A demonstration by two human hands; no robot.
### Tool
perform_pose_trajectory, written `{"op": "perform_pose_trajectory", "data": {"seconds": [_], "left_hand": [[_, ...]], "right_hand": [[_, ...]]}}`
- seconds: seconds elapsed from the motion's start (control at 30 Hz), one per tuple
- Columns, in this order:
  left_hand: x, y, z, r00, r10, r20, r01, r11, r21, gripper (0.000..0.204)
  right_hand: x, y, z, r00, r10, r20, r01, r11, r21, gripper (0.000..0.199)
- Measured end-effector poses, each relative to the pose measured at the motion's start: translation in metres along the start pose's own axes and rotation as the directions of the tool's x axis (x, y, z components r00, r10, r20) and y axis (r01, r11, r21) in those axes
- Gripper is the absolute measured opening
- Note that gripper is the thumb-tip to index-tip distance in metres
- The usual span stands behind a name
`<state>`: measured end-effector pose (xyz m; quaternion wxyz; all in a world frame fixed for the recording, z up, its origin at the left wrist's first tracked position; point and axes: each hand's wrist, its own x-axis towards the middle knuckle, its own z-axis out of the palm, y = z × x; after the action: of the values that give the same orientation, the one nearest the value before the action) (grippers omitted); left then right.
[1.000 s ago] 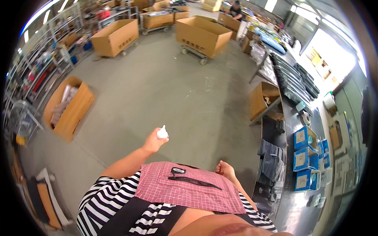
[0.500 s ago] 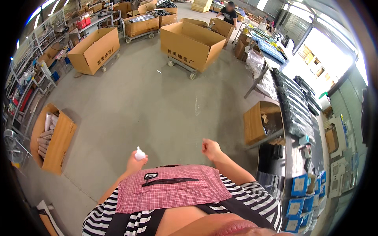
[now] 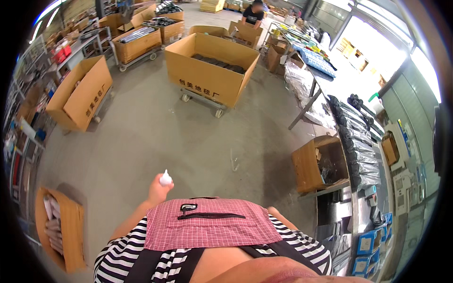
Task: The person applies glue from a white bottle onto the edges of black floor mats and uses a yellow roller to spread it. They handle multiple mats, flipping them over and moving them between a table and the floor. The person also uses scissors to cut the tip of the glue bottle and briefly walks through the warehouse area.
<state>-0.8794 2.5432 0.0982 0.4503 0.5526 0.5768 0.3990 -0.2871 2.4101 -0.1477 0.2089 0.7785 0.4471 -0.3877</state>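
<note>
My left hand [image 3: 158,189] is closed around a small white squeeze bottle [image 3: 165,179], its pointed nozzle facing up. I hold it out in front of the apron, over the grey floor. Of my right arm [image 3: 281,218] only a short stretch of skin shows beside the pink checked apron [image 3: 207,226]. My right hand's fingers are hidden there, so whether they hold anything does not show.
Ahead stands a large cardboard box [image 3: 203,80] on a wheeled cart, with dark items inside. Another carton [image 3: 80,99] is at left; a box of rolls [image 3: 73,226] sits lower left. A long table with black-wrapped bundles [image 3: 361,151] runs along my right. A person [image 3: 253,16] stands far off.
The boxes and table have shifted in view as I move forward and turn. My right hand has dropped back beside the apron; the left still grips the bottle.
</note>
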Motion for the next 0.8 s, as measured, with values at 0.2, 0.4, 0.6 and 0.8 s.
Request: {"op": "perform_pose_trajectory", "data": {"seconds": [0.2, 0.4, 0.6, 0.8], "left_hand": [[0.22, 0.065, -0.041, 0.996, 0.084, -0.019, -0.085, 0.992, -0.089, 0.03], [0.37, 0.002, -0.079, 0.994, -0.107, -0.021, 0.104, 0.989, -0.106, 0.041], [0.524, -0.079, -0.218, 0.949, -0.096, -0.3, -0.007, 0.946, -0.323, 0.044], [0.608, -0.088, -0.307, 0.862, -0.296, -0.411, 0.283, 0.955, -0.094, 0.037]], "right_hand": [[-0.026, 0.006, -0.067, 0.999, 0.037, -0.011, -0.038, 0.885, -0.465, 0.022], [0.157, -0.2, -0.225, 0.994, -0.106, -0.01, 0.088, 0.867, -0.49, 0.022], [0.303, -0.682, -0.56, 0.601, -0.677, -0.425, 0.363, 0.705, -0.609, 0.022], [0.185, -0.988, -0.696, 0.491, -0.657, -0.572, 0.833, 0.546, 0.089, 0.03]]}}
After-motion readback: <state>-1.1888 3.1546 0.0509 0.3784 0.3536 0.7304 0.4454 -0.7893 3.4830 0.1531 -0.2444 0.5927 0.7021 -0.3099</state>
